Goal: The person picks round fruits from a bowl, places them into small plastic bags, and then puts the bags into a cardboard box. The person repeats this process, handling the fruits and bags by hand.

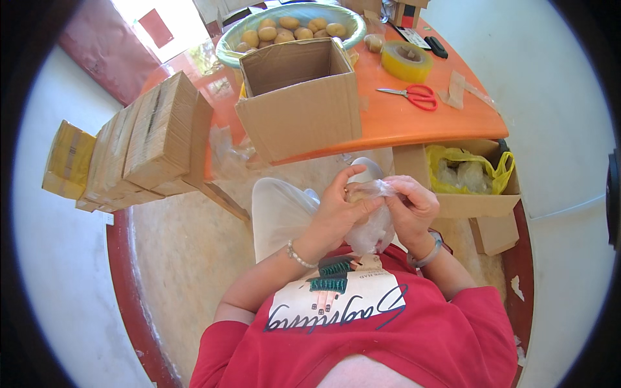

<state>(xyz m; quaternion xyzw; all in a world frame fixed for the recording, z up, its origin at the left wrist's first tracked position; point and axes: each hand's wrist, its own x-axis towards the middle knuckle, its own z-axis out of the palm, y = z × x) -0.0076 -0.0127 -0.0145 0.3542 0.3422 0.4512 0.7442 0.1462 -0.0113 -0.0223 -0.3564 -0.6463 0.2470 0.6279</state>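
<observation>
Above my lap, my left hand [335, 206] and my right hand [412, 201] grip a clear thin plastic bag [373, 233] between them. The right thumb and fingertips pinch its gathered top. My left thumb presses on the bag from the other side, with the index finger raised and bent. Something pale brown shows through the film by the left palm; my fingers hide most of it. The loose part of the bag hangs toward my red shirt. Ahead, at the table edge, stands a cardboard box [301, 119] with its top open.
On the orange table [388, 131] are a plastic-lined basin [228, 48] of potatoes [289, 23], a tape roll [405, 63] and red-handled scissors [421, 97]. Stacked cartons [155, 140] stand left. Below the table's right side, a carton [465, 206] holds a yellow bag [436, 160].
</observation>
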